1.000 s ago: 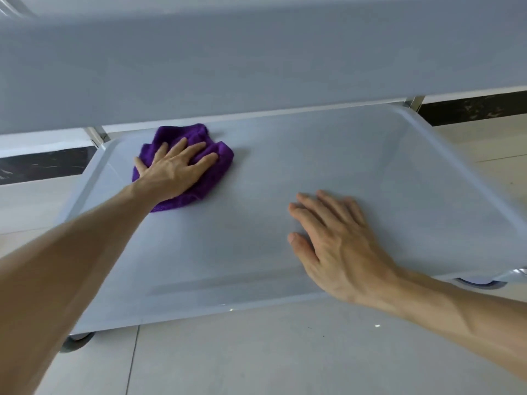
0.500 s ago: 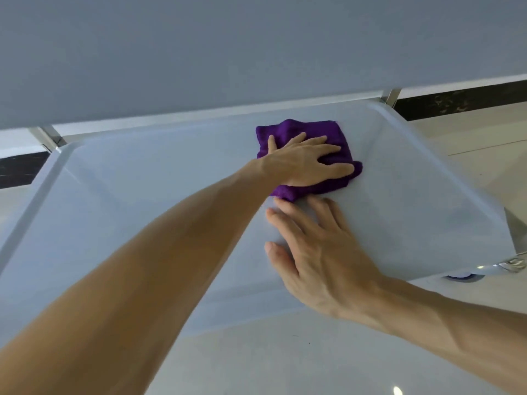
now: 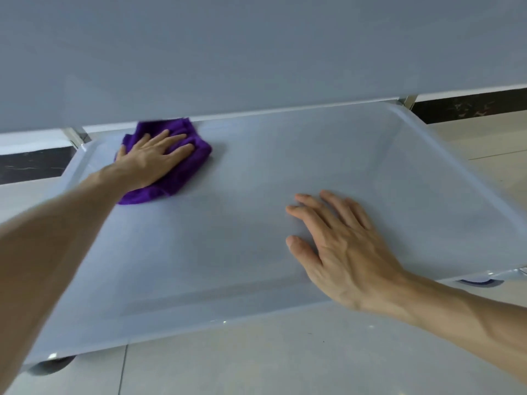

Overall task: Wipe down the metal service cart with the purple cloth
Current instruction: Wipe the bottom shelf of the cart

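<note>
The metal cart's lower shelf fills the middle of the head view, a shallow grey tray with raised edges. A crumpled purple cloth lies at its far left corner, partly tucked under the upper shelf. My left hand presses flat on the cloth with fingers spread. My right hand rests palm down on the bare shelf near the front right, fingers straight.
The cart's upper shelf overhangs the far part of the lower one. Chrome posts stand at the back corners. A caster wheel shows under the front left corner. Pale floor tiles lie in front, a dark skirting strip behind.
My left hand has swept the cloth from the far right of the shelf back to the far left corner. My right hand stays flat on the shelf.
</note>
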A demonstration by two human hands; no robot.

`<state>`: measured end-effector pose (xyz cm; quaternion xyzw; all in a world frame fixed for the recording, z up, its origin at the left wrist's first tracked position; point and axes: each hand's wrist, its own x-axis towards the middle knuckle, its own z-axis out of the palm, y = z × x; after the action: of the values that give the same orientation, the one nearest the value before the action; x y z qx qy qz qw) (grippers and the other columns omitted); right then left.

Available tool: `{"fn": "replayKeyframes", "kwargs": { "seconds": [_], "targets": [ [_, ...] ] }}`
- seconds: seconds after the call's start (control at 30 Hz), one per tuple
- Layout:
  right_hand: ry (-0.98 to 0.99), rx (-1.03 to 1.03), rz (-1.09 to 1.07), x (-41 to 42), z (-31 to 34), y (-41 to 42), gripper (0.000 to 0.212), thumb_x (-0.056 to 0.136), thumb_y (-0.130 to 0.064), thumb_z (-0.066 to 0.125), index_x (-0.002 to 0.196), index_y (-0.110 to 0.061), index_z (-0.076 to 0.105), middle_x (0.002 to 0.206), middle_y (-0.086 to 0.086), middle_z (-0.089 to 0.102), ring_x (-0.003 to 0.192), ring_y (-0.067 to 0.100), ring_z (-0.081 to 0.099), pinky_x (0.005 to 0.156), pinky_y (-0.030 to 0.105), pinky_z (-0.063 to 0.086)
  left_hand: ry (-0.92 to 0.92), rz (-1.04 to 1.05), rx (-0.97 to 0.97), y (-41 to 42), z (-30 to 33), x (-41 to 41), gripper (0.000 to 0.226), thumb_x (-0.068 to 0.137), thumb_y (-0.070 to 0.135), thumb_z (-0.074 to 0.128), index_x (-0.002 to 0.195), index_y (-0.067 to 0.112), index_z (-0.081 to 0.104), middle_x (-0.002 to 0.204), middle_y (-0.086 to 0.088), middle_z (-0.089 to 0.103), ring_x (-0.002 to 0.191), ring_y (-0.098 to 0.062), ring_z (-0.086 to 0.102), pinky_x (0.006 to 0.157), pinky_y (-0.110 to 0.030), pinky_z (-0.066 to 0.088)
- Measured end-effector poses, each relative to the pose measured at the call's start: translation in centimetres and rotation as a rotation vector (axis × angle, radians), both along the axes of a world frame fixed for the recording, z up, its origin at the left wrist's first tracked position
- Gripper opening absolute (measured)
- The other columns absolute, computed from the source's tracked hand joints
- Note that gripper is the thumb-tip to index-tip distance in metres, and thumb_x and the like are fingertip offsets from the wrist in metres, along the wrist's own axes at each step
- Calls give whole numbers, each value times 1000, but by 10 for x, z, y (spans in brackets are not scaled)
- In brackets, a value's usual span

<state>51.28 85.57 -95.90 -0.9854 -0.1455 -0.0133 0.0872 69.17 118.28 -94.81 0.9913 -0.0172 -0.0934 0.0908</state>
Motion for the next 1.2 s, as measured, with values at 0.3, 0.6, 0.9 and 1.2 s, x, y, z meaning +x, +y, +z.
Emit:
{"fn": "replayKeyframes", "kwargs": {
  "seconds": [0.3, 0.6, 0.9, 1.2],
  "targets": [
    [41, -74, 32, 20, 21, 33, 61, 85, -60, 24, 134, -31, 43, 148, -4, 38, 135, 26, 38, 110, 46, 27, -68, 67, -57, 2, -9, -75, 74, 79, 88, 18, 146, 58, 25, 162, 24, 7, 153, -19, 1, 116, -63, -8],
    [43, -65, 78, 25, -6, 48, 83, 81, -66, -6, 155, -36, 12, 166, -12, 7, 153, 20, 0, 122, 48, 2, -117, -113, -93, -47, -14, -59, 70, 76, 88, 17, 142, 62, 24, 159, 20, 26, 150, -20, 17, 115, -56, 1],
    [32, -29, 23, 34, -13, 46, 76, 82, -65, -5, 153, -43, 9, 164, -20, 5, 152, 15, 0, 123, 45, 1, -158, 78, -78, 37, -10, -33, 57, 96, 69, 27, 147, 46, 36, 161, 10, 27, 149, -22, 19, 121, -48, 7],
    [61, -10, -2, 36, -17, 46, 64, 92, -60, 0, 153, -44, 7, 164, -22, 2, 152, 13, -3, 122, 45, -3, -137, 321, -120, 64, -10, -110, 66, 90, 76, 25, 149, 47, 30, 164, 12, 16, 152, -21, 4, 120, -56, 11]
  ]
}}
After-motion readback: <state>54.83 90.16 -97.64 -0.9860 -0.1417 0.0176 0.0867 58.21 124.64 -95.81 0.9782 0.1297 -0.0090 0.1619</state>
